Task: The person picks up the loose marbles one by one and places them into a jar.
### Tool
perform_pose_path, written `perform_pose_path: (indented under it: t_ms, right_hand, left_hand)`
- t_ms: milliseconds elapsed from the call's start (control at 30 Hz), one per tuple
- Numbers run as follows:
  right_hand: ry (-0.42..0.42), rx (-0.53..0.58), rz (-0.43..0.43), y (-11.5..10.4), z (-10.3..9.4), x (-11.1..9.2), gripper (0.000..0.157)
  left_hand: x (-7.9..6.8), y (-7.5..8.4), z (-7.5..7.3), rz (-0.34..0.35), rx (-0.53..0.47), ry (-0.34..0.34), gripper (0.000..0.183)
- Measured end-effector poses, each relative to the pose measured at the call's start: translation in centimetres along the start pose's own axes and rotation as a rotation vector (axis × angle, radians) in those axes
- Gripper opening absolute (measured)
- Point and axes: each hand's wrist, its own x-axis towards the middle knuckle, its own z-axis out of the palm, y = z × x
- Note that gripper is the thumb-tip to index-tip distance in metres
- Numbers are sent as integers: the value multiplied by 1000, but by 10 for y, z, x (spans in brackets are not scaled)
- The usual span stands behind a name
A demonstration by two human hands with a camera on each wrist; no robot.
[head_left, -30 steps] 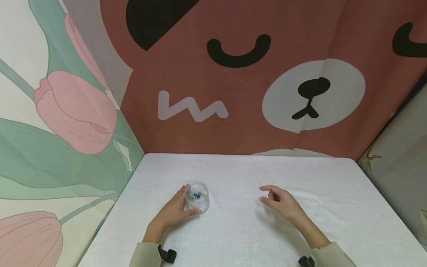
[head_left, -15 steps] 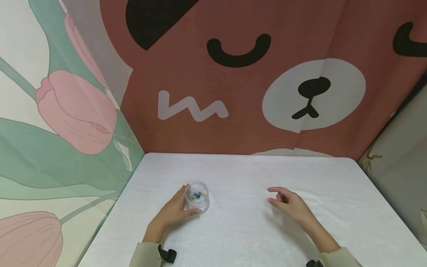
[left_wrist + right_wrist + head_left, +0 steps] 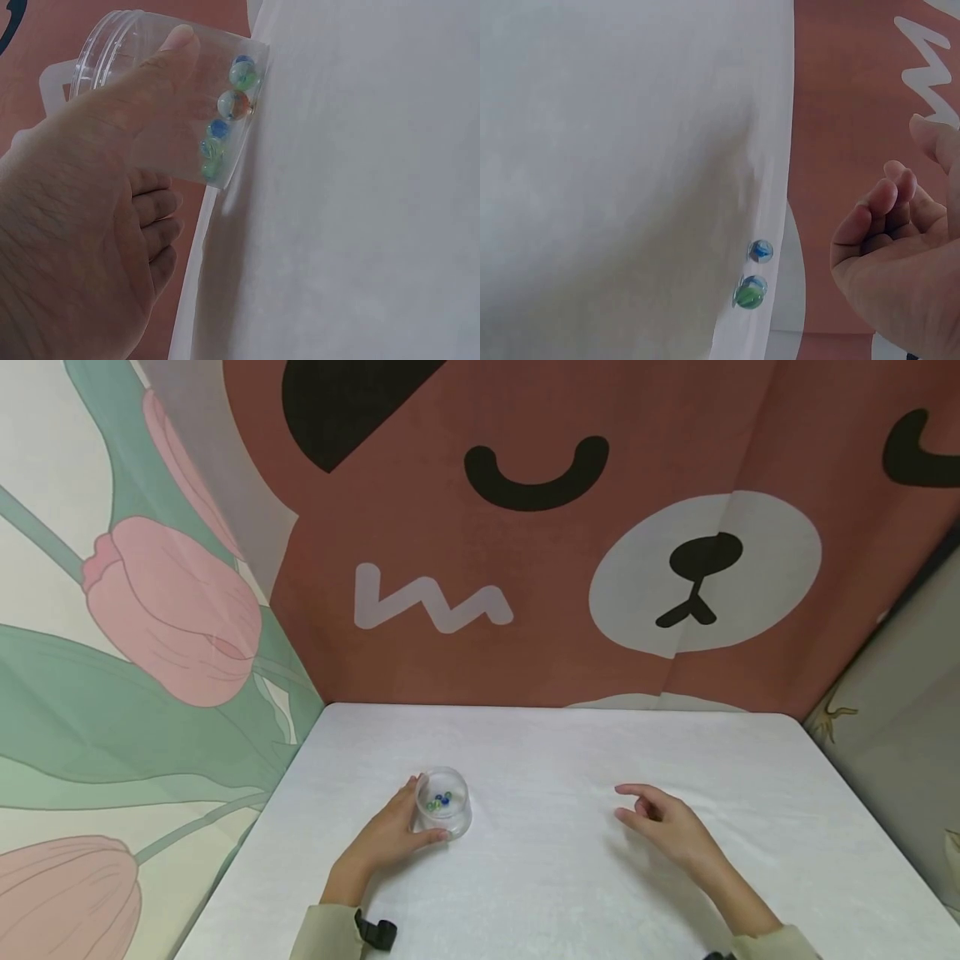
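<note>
A clear plastic jar (image 3: 444, 827) with a threaded rim stands upright on the white table, gripped from its left side by my left hand (image 3: 386, 835). Several glass marbles (image 3: 218, 129), blue, green and orange-streaked, lie on its bottom. To the right my right hand (image 3: 675, 831) hovers over the table, index finger and thumb apart, other fingers curled loosely; nothing shows between them. In the right wrist view, a blue marble (image 3: 760, 251) and a green marble (image 3: 750, 295) appear against the white cloth, apart from this hand. They do not show in the head view.
A white cloth covers the table (image 3: 525, 893). Behind it hangs a brown curtain (image 3: 420, 668) with a bear print. A tulip-patterned curtain (image 3: 172, 610) borders the left side, and a greyish one (image 3: 900, 735) the right.
My right hand has drifted right and slightly toward me, its fingers keeping the same loose shape. The left hand and the jar have stayed in place.
</note>
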Motion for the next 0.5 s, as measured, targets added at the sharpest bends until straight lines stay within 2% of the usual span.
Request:
perform_pose_path:
  t_ms: [300, 500]
  right_hand:
    - [30, -26, 15, 7, -14, -7, 46]
    - [24, -28, 62, 13, -20, -11, 48]
  left_hand:
    - [1, -1, 1, -3, 1, 8, 112]
    - [0, -2, 1, 0, 3, 0, 111]
